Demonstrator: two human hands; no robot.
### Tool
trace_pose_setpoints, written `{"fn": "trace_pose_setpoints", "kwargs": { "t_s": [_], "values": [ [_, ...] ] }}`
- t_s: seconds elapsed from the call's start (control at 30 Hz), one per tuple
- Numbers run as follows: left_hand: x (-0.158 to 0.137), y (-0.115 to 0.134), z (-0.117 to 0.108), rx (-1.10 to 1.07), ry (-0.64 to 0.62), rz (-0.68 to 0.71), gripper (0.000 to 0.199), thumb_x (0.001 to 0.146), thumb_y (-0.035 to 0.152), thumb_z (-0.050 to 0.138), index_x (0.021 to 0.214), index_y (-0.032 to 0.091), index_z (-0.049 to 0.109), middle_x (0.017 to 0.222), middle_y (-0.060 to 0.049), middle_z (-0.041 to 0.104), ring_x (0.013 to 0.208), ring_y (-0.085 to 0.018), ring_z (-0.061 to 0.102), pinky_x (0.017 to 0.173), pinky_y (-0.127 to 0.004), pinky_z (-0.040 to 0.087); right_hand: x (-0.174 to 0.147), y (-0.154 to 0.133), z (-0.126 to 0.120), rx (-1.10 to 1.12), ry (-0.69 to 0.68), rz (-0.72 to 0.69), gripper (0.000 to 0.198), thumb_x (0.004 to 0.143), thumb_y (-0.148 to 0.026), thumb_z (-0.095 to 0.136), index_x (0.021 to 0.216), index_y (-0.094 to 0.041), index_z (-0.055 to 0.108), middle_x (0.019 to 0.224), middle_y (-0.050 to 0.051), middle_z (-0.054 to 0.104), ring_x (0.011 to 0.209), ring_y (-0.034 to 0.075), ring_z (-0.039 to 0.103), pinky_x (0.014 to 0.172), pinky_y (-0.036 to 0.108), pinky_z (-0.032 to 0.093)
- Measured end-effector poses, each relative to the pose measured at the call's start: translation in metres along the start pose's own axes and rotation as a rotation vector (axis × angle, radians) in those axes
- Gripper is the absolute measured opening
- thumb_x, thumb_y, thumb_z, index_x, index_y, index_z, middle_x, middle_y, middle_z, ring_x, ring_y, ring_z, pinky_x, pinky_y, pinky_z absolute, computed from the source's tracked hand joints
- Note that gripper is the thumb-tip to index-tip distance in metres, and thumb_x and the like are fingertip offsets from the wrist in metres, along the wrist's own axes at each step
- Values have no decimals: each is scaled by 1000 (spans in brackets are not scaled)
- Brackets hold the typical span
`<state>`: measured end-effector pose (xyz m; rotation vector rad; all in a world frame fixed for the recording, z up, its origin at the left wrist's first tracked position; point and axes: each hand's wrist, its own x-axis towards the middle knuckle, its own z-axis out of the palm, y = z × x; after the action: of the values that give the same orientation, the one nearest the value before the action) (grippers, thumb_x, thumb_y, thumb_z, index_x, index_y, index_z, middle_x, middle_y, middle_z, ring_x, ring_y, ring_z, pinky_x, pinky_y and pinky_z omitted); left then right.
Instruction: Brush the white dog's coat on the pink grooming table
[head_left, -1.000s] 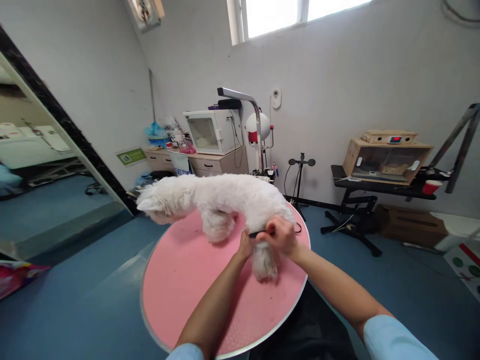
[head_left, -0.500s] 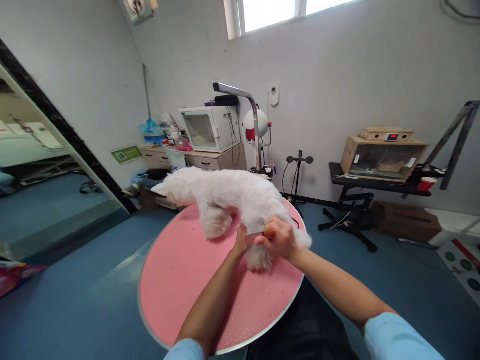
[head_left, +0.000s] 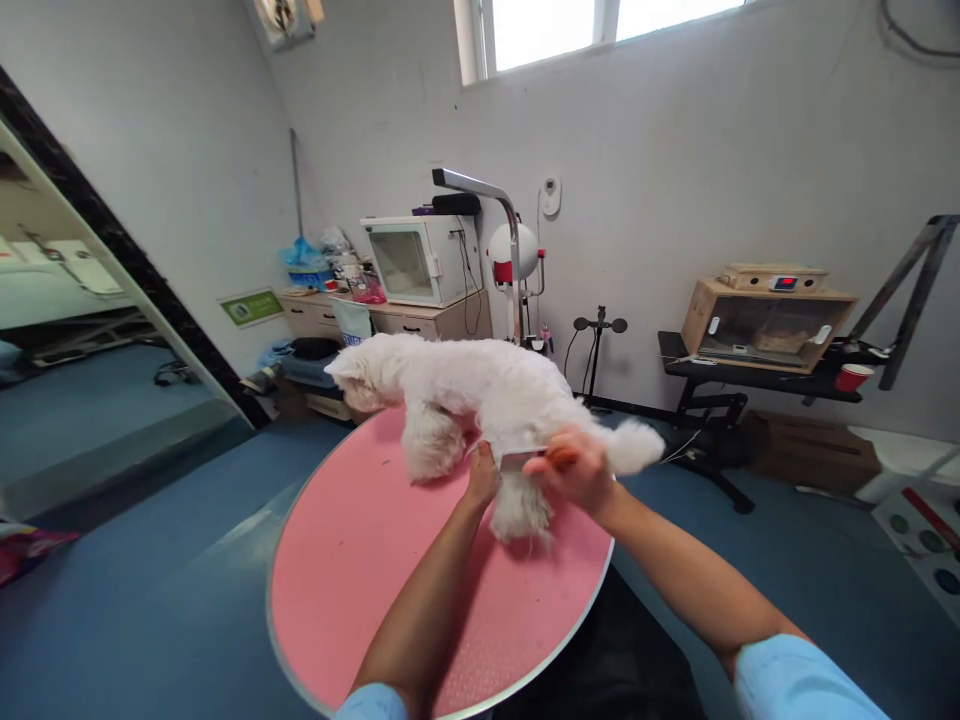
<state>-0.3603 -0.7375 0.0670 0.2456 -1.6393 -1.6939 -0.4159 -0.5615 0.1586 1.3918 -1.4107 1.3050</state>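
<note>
A white fluffy dog [head_left: 480,375] stands side-on on the round pink grooming table [head_left: 352,580], its head to the left and its tail to the right. My right hand [head_left: 581,475] is closed round the orange-brown handle of what looks like a slicker brush [head_left: 521,459]. The brush's flat grey head lies against the upper part of the dog's hind leg [head_left: 519,510]. At the front of that same leg, my left hand [head_left: 483,474] is closed on it, thumb upward; its other fingers are mostly hidden.
A curved metal grooming arm [head_left: 487,190] rises behind the dog. Beyond it, a white cabinet dryer [head_left: 424,260] sits on a drawer unit [head_left: 420,325]. To the right, a wooden box [head_left: 765,325] with a clear front and a red cup [head_left: 853,377] stand on a black table.
The dog's head has turned slightly and its tail has swung out to the right. My right hand and the brush have shifted a little right and up; my left hand stays at the leg.
</note>
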Motion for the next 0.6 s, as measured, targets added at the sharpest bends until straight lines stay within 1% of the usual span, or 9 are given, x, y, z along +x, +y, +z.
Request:
{"fn": "trace_pose_setpoints", "kwargs": {
  "t_s": [0.07,0.1,0.23,0.3,0.37,0.43,0.47,0.53,0.6],
  "values": [
    [0,2,-3,24,-6,20,78,75,83,35,88,14,69,91,-15,73,87,-28,66,82,-40,51,4,6,4,0,-28,48,33,82,-41,71,65,-23,50,59,-4,53,51,12,50,51,26,42],
    [-1,3,-4,52,-31,33,77,74,83,37,87,14,69,90,-15,73,86,-29,66,81,-40,51,7,9,4,-5,14,100,33,81,-41,72,64,-23,49,59,-4,52,51,12,49,51,26,42],
    [-3,3,-8,164,-201,75,64,67,79,52,72,17,69,83,-15,71,88,-30,63,85,-42,50,9,6,-10,120,349,334,34,76,-44,74,67,-22,48,67,-3,53,61,14,55,61,29,47],
    [-2,6,-9,186,-245,104,56,57,72,67,70,17,68,85,-14,70,94,-31,62,89,-42,49,-11,-13,-26,253,479,516,36,76,-50,71,72,-22,49,70,-2,55,64,15,57,62,29,48],
    [2,11,-9,220,-225,141,49,52,60,78,75,18,68,88,-11,69,97,-31,62,92,-41,48,-52,-42,-39,414,506,777,39,79,-58,66,77,-23,48,71,-1,56,60,15,56,56,28,47],
    [7,16,-10,268,-195,163,41,57,51,79,78,17,68,87,-8,69,92,-29,64,89,-41,49,-110,-71,-45,550,406,1072,44,79,-66,61,82,-24,48,74,1,59,56,15,53,51,27,44],
    [9,18,-11,289,-198,168,37,60,49,77,78,17,68,85,-8,69,88,-28,65,88,-41,50,-141,-83,-46,596,290,1200,49,74,-70,64,79,-24,47,71,1,58,58,15,53,54,28,45],
    [10,21,-13,330,-275,169,31,63,46,74,73,17,69,80,-8,70,80,-27,65,84,-42,50,-196,-99,-44,718,-151,1434,62,58,-80,66,70,-23,47,64,1,55,54,15,51,54,29,43],
    [8,21,-15,372,-397,145,27,61,44,76,70,19,71,77,-7,72,77,-26,65,83,-41,50,-231,-107,-44,854,-515,1505,66,45,-80,72,66,-23,46,61,-2,50,54,13,48,54,28,39]
  ]
}}
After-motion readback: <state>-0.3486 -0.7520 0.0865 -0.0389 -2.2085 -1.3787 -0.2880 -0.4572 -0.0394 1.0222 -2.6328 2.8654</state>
